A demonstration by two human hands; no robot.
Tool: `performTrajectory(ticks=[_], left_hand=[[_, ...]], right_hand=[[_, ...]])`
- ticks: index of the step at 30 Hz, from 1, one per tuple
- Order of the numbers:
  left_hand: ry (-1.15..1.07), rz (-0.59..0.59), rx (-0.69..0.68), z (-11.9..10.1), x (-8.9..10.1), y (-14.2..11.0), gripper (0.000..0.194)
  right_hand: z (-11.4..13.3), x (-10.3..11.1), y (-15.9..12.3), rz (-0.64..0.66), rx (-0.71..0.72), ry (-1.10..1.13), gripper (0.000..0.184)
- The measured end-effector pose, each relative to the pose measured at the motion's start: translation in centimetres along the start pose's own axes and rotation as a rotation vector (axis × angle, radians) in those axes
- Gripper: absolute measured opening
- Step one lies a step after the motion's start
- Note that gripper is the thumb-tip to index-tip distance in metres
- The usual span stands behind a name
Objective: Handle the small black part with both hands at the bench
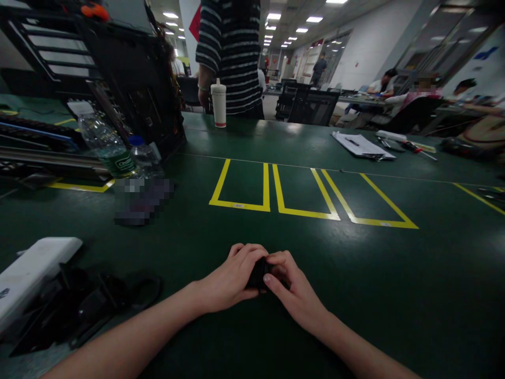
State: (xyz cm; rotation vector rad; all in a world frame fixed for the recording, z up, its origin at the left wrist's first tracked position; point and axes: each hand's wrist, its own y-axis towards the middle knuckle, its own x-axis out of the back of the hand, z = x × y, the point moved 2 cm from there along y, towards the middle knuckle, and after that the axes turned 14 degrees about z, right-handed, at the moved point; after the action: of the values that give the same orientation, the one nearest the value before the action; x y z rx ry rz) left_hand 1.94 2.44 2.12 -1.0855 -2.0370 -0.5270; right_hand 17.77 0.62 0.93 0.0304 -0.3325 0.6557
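Note:
Low over the near middle of the green table, my left hand and my right hand meet around a small black object. The fingers of my left hand curl over its left side and top. My right thumb and fingertips press on its right side. Most of the object is hidden by my fingers, so its kind cannot be made out. Both hands are closed on it. Beyond them, yellow tape outlines mark the table surface.
Left of my arm lie a white box and black straps and parts. Further back stand two plastic bottles, a dark machine frame and a white tumbler. A clipboard with papers lies back right. A person in a striped shirt stands across the table.

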Motion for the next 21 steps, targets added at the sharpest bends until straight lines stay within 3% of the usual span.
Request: performTrajectory(ticks=[6,16,21], left_hand=[[-0.035,0.004,0.019,-0.2,0.1,0.0,0.059],[-0.011,0.012,0.011,-0.1,0.1,-0.2,0.064],[-0.005,-0.008,0.015,-0.1,0.0,0.0,0.060]], right_hand=[[0.8,0.1,0.1,0.027,-0.078,-0.077,0.020],[0.8,0.2,-0.1,0.019,0.095,-0.128,0.023],[0.2,0.2,0.0,-0.048,0.105,-0.108,0.012]])
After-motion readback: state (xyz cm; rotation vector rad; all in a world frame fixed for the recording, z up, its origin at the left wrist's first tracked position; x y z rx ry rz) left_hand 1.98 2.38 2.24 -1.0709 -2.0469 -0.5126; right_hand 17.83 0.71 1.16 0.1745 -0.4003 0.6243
